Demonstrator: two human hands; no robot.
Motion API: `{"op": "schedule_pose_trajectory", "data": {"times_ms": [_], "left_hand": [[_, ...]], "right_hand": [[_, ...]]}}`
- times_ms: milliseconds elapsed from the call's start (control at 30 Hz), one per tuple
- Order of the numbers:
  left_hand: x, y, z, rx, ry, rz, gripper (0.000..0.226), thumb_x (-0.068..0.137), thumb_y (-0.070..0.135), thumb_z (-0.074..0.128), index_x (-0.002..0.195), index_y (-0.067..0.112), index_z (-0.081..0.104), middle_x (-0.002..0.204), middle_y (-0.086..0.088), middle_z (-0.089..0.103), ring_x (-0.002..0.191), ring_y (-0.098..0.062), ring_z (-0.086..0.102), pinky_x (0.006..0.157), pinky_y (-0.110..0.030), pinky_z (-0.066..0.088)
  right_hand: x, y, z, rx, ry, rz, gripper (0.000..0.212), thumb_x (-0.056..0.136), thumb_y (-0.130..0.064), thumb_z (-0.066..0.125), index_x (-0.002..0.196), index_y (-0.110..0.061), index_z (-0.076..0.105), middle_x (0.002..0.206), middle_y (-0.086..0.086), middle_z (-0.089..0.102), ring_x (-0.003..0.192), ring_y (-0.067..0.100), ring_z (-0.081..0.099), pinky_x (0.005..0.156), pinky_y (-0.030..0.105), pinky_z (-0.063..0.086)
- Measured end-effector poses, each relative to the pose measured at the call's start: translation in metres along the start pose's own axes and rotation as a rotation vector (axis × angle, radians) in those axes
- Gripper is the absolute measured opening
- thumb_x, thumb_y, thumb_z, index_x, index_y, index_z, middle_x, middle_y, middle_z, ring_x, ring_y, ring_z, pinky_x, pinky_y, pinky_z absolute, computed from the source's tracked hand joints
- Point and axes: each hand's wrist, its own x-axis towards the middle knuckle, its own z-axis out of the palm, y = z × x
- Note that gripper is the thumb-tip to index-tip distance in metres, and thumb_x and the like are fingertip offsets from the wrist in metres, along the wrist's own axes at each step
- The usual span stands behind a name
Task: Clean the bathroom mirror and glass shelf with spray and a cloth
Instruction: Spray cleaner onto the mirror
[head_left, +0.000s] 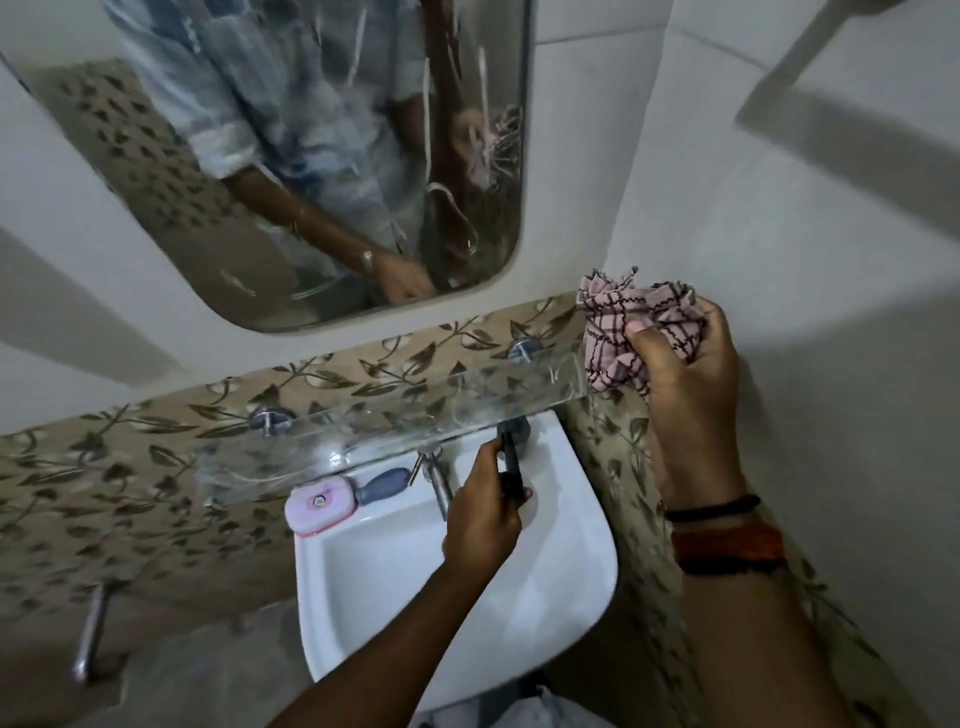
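Observation:
The mirror (311, 156) hangs on the white wall, streaked with wet smears and reflecting the person. Below it a clear glass shelf (395, 421) sits on chrome brackets above the basin. My right hand (691, 389) is at the shelf's right end, shut on a crumpled pink checked cloth (634, 327). My left hand (483, 514) is lower, over the basin under the shelf, shut on a dark spray bottle (511, 460) of which only the black nozzle shows.
A white wash basin (395, 597) with a chrome tap (439, 483) stands below the shelf. A pink soap case (319, 504) and a grey item (382, 486) rest on its back rim. A chrome pipe (91, 634) sticks out at lower left. Leaf-patterned tiles run behind.

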Motion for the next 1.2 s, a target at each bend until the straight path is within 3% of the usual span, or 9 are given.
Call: {"op": "schedule_pose_trajectory", "data": {"times_ms": [100, 233, 333, 467, 600, 767, 933, 1100, 1200], "left_hand": [[0.01, -0.013, 0.013, -0.014, 0.063, -0.069, 0.067, 0.099, 0.007, 0.072, 0.15, 0.038, 0.042, 0.126, 0.002, 0.077, 0.115, -0.026, 0.078, 0.088, -0.047, 0.064], [0.032, -0.036, 0.025, -0.067, 0.162, -0.099, 0.086, 0.089, -0.016, 0.068, 0.152, 0.037, 0.04, 0.138, 0.003, 0.067, 0.113, -0.031, 0.076, 0.097, -0.054, 0.066], [0.045, -0.045, 0.032, -0.105, 0.207, -0.161, 0.094, 0.089, -0.021, 0.064, 0.153, 0.041, 0.035, 0.125, 0.007, 0.069, 0.104, -0.029, 0.077, 0.093, -0.048, 0.065], [0.066, -0.05, 0.043, -0.072, 0.234, -0.213, 0.063, 0.091, -0.017, 0.062, 0.138, 0.023, 0.05, 0.114, -0.008, 0.077, 0.103, -0.028, 0.076, 0.092, -0.047, 0.065], [0.09, -0.054, 0.051, 0.021, 0.292, -0.18, 0.024, 0.09, -0.013, 0.065, 0.104, 0.006, 0.073, 0.105, -0.013, 0.08, 0.101, -0.03, 0.077, 0.089, -0.039, 0.062], [0.102, -0.044, 0.05, -0.049, 0.338, -0.218, 0.018, 0.099, -0.012, 0.063, 0.104, 0.0, 0.075, 0.098, -0.01, 0.073, 0.095, -0.025, 0.07, 0.086, -0.037, 0.053], [0.101, -0.043, 0.043, -0.041, 0.345, -0.196, 0.013, 0.101, -0.007, 0.07, 0.108, -0.005, 0.081, 0.107, -0.018, 0.083, 0.096, -0.03, 0.075, 0.08, -0.018, 0.041], [0.101, -0.051, 0.035, -0.06, 0.401, -0.197, 0.021, 0.095, -0.008, 0.075, 0.109, 0.006, 0.083, 0.109, -0.01, 0.086, 0.104, -0.031, 0.081, 0.093, -0.033, 0.059], [0.103, -0.055, 0.03, -0.032, 0.384, -0.204, 0.011, 0.093, -0.008, 0.075, 0.092, 0.001, 0.082, 0.096, -0.017, 0.084, 0.095, -0.037, 0.08, 0.085, -0.041, 0.061]], "right_hand": [[-0.003, 0.007, 0.0, -0.013, -0.014, 0.027, 0.034, 0.102, -0.004, 0.074, 0.134, -0.014, 0.067, 0.119, -0.004, 0.081, 0.11, 0.009, 0.079, 0.094, 0.026, 0.063], [-0.016, 0.029, -0.006, -0.133, -0.095, 0.076, 0.039, 0.096, -0.021, 0.079, 0.133, -0.017, 0.069, 0.127, -0.001, 0.081, 0.119, 0.018, 0.078, 0.107, 0.045, 0.063], [-0.025, 0.047, -0.017, -0.238, -0.174, 0.124, 0.039, 0.093, -0.027, 0.079, 0.13, -0.024, 0.07, 0.128, -0.002, 0.08, 0.12, 0.02, 0.078, 0.109, 0.054, 0.062], [-0.03, 0.067, -0.029, -0.259, -0.184, 0.186, 0.03, 0.1, -0.01, 0.078, 0.12, -0.03, 0.071, 0.122, -0.004, 0.081, 0.114, 0.014, 0.078, 0.106, 0.051, 0.064], [-0.032, 0.075, -0.035, -0.261, -0.184, 0.208, 0.029, 0.101, -0.012, 0.079, 0.121, -0.032, 0.071, 0.123, -0.005, 0.08, 0.116, 0.015, 0.078, 0.107, 0.053, 0.063], [-0.033, 0.074, -0.036, -0.241, -0.182, 0.203, 0.031, 0.101, -0.01, 0.079, 0.118, -0.034, 0.07, 0.121, -0.008, 0.081, 0.113, 0.011, 0.078, 0.106, 0.05, 0.064], [-0.031, 0.073, -0.03, -0.215, -0.183, 0.187, 0.032, 0.1, -0.02, 0.081, 0.117, -0.044, 0.07, 0.124, -0.008, 0.08, 0.119, 0.016, 0.077, 0.107, 0.057, 0.063], [-0.032, 0.07, -0.021, -0.196, -0.201, 0.187, 0.03, 0.101, -0.013, 0.08, 0.123, -0.029, 0.07, 0.122, -0.004, 0.081, 0.116, 0.017, 0.078, 0.106, 0.057, 0.063], [-0.034, 0.068, -0.012, -0.2, -0.213, 0.182, 0.03, 0.101, -0.014, 0.079, 0.125, -0.028, 0.07, 0.12, -0.006, 0.082, 0.114, 0.014, 0.079, 0.106, 0.055, 0.064]]}}
